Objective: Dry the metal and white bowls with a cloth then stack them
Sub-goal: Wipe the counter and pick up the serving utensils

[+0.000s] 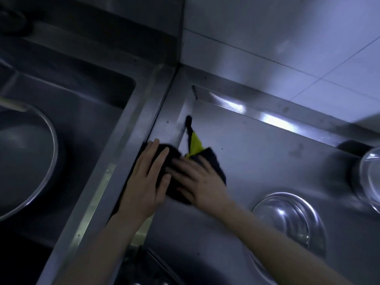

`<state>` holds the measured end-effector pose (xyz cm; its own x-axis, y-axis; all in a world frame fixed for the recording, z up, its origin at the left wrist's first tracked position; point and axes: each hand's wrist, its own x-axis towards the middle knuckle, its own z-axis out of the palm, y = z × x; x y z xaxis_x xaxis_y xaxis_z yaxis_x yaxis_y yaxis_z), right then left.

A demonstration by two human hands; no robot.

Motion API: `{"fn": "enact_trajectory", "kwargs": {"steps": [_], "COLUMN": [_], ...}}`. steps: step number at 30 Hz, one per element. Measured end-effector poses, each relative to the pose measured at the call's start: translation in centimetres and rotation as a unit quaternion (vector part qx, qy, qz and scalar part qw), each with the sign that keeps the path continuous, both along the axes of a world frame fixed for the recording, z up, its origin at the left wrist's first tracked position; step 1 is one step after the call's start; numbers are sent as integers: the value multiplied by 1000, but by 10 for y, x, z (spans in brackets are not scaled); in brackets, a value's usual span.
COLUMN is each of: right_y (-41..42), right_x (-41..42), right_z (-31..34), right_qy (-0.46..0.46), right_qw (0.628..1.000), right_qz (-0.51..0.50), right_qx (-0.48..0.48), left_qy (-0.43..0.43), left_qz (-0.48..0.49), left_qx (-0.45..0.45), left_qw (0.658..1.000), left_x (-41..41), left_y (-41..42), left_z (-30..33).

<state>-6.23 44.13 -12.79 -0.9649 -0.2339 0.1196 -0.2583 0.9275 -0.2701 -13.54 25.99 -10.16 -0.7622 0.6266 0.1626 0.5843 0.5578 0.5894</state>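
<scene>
from the head view, both the left hand (pixel 148 177) and right hand (pixel 198 182) lie flat-fingered on the dark cloth (pixel 212 161) on the steel counter (pixel 257 157), gripping nothing; metal bowls (pixel 287 221) wait nearby (blurry). best gather the cloth firmly before lifting one.

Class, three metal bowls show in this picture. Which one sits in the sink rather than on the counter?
The big bowl at the far left, lying in the sink basin. The other two rest on the counter, right of the hands.
</scene>
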Motion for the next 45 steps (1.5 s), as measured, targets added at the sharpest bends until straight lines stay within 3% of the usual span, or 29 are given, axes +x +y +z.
{"fn": "enact_trajectory", "kwargs": {"steps": [6, 8, 13, 16, 19, 23, 25, 29, 33, 36, 39, 42, 45], "right_y": [50, 36, -35, -42, -18, 35, 55, 103, 176, 214, 227, 212, 166], "right_x": [-107, -105, 7, 29, -3, -84, -109, -85, 9, 77, 93, 58, -10], "right_z": [6, 7, 7, 4, 4, 7, 10, 8, 5, 9, 13, 10, 5], "right_qy": [-24, -24, -14, -21, -25, -23, -47, -16, -23, -62, -66, -36, -10], "right_qw": [962, 962, 994, 998, 997, 976, 972, 973, 914, 826, 790, 811, 897], "right_qz": [-271, -271, -104, -52, -75, -214, -225, -222, -399, -560, -609, -582, -434], "right_qx": [-4, -3, -16, -6, 8, 34, 46, 63, 76, 27, 21, 51, 78], "left_qy": [27, 37, 15, 16, 14, 43, 68, 110, 89, 76, 89, 102, 111], "left_qz": [0, 4, -10, -5, 5, 5, -7, -13, 63, -19, -49, -36, -37], "left_qx": [5, 0, 1, -15, -17, -45, -82, -146, -166, -124, -131, -120, -106], "left_qw": [1000, 999, 1000, 1000, 1000, 998, 994, 983, 980, 989, 986, 987, 987], "left_x": [1, -1, -1, -1, 1, -1, -1, -1, 5, 4, 4, 6, 5], "left_y": [0, 0, -1, 0, 1, 1, 0, 1, 38, 76, 94, 96, 96], "left_z": [-1, -1, -2, -4, -5, -9, -11, -13, -5, -15, -31, -36, -35]}}
